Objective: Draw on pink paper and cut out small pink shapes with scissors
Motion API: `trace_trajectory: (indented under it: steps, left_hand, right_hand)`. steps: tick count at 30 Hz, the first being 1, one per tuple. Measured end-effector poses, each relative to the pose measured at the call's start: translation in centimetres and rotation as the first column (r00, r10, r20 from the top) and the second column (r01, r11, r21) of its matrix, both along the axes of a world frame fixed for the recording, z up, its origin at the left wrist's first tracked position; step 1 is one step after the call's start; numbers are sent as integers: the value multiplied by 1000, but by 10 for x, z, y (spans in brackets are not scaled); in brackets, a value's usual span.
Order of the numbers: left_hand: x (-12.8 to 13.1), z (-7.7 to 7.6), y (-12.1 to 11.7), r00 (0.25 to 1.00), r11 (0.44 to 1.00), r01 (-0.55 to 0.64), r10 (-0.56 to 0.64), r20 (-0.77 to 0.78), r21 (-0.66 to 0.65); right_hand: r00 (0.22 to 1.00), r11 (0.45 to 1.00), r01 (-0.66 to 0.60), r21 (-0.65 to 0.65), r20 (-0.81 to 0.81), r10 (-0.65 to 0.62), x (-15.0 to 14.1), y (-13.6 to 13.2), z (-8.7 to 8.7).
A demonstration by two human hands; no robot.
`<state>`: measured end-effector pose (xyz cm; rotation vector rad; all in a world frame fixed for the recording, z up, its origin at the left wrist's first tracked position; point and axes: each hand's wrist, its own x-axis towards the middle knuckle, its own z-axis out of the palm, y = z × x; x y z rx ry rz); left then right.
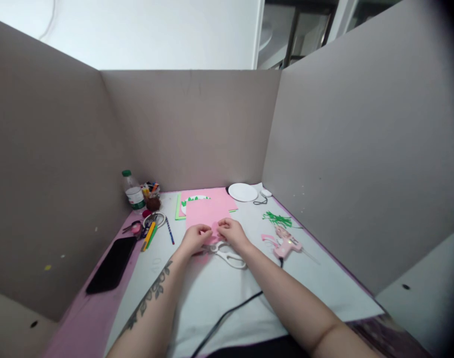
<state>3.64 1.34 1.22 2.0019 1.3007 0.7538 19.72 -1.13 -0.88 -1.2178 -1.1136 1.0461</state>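
My left hand point(195, 237) and my right hand point(230, 231) meet over the white work sheet point(219, 293), fingers pinched together on a small pink paper piece point(214, 229). Just behind them lies a pink paper sheet point(206, 210). White-handled scissors point(228, 255) lie on the sheet directly below my hands. A pink glue gun point(286, 243) rests to the right of my right hand, its black cord point(227, 313) running toward me.
Grey partition walls point(189, 124) enclose the desk on three sides. At left sit a black phone point(111, 263), pencils point(150, 234), a bottle point(133, 191) and a pen cup point(151, 195). A white plate point(242, 192) and green paper shreds point(278, 219) lie at right.
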Motion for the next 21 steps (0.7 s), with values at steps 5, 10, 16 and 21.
trace_trajectory:
  steps: [5, 10, 16, 21]
  left_hand:
    - [11, -8, -5, 995, 999, -22, 24, 93, -24]
    - [-7, 0, 2, 992, 994, -110, 112, -53, 24]
    - [-20, 4, 16, 821, 905, -360, 423, -383, 227]
    - [2, -4, 20, 771, 925, -305, 379, -512, 226]
  right_hand:
    - [997, 997, -62, 38, 45, 61, -3, -3, -1]
    - [995, 996, 6, 92, 100, -16, 0, -1, 0]
    - [991, 995, 79, 57, 102, -85, 4, 3, -1]
    - [988, 991, 63, 121, 131, -79, 3, 2, -3]
